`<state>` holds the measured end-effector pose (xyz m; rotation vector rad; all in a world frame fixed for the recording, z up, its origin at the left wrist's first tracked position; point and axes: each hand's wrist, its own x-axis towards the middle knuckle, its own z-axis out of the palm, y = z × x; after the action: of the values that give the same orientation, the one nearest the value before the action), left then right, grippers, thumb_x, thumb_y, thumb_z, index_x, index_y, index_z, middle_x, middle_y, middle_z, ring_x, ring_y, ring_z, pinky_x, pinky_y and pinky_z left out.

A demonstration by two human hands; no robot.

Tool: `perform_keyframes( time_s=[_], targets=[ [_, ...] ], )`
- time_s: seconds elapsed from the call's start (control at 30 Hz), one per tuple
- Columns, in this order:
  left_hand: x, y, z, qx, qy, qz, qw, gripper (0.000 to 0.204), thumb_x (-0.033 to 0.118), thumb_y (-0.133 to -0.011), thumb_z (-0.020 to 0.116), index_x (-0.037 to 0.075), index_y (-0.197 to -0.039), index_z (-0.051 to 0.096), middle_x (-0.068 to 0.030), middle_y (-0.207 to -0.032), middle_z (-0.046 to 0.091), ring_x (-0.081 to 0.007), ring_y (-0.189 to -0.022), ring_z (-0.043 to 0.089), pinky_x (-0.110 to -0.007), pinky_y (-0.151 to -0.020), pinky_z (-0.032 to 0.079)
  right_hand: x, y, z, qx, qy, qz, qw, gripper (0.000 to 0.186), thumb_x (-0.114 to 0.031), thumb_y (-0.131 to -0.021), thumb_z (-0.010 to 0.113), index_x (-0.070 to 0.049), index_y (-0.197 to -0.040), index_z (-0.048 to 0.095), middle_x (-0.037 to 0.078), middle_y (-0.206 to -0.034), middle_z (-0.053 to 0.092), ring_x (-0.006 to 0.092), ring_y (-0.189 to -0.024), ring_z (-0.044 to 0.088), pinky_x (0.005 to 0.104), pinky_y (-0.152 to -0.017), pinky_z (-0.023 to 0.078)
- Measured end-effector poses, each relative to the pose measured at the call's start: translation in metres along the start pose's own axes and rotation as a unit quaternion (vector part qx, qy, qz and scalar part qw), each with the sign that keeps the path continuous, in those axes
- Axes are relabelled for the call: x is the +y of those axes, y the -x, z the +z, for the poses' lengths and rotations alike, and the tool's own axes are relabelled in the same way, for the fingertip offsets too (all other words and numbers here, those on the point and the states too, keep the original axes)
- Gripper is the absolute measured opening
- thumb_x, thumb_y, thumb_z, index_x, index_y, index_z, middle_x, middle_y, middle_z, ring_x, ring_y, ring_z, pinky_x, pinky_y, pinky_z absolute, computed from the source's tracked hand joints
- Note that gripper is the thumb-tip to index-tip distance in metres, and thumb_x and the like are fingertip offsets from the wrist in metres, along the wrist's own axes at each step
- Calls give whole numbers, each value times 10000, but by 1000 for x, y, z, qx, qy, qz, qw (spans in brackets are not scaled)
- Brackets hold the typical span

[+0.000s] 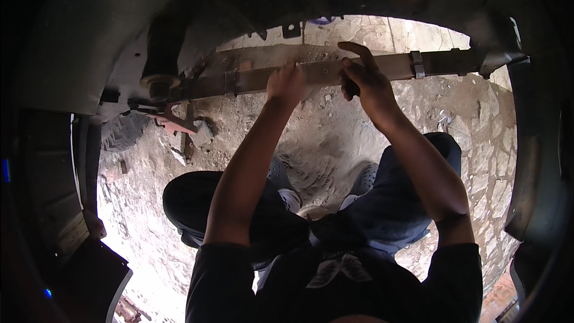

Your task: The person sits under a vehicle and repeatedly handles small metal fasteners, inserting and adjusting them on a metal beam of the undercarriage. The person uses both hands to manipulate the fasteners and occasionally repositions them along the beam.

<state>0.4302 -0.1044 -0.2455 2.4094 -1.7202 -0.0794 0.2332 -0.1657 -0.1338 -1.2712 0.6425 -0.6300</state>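
Observation:
A long flat metal leaf spring (388,67) with band clips runs across in front of me, under the dark vehicle body. My left hand (286,85) is closed in a fist against the middle of the spring, slightly smeared by motion. Whatever its fingers hold, if anything, is hidden. Just right of it, my right hand (366,84) is raised over the spring with the index finger stretched out and the other fingers loosely bent. Nothing shows in that hand. Between the two hands, a small round bolt head or hole (325,72) marks the spring's face.
A dark cylindrical part (164,54) hangs at the upper left, near the spring's end. Below it are a reddish metal stand (173,121), a grey stone (202,134) and a tyre (122,131). Dark body panels (45,173) close in at both sides. The ground is dusty stone paving (478,125).

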Motion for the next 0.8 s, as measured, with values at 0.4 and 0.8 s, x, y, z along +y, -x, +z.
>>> perform_keyframes(
  time_s=[0.4,0.8],
  targets=[
    [15,-14,-11,-23,21,-38,999,187,87,-871,603,1,-1005,701,-177,-1135,652,-384,-997,695,-469,-868,581,-15,-2,-8,21,1,14,1000,404,-266,-1039,563,-36,-1360,479,22,-707,543,94,-561,502,277,-528,420],
    [13,1,3,53,69,-12,996,202,139,-970,536,-2,-909,666,-193,-1108,661,-430,-924,687,-515,-851,555,-28,4,-18,37,6,23,999,415,-307,-1032,581,-69,-1364,511,19,-758,555,88,-617,514,262,-576,434]
  ],
)
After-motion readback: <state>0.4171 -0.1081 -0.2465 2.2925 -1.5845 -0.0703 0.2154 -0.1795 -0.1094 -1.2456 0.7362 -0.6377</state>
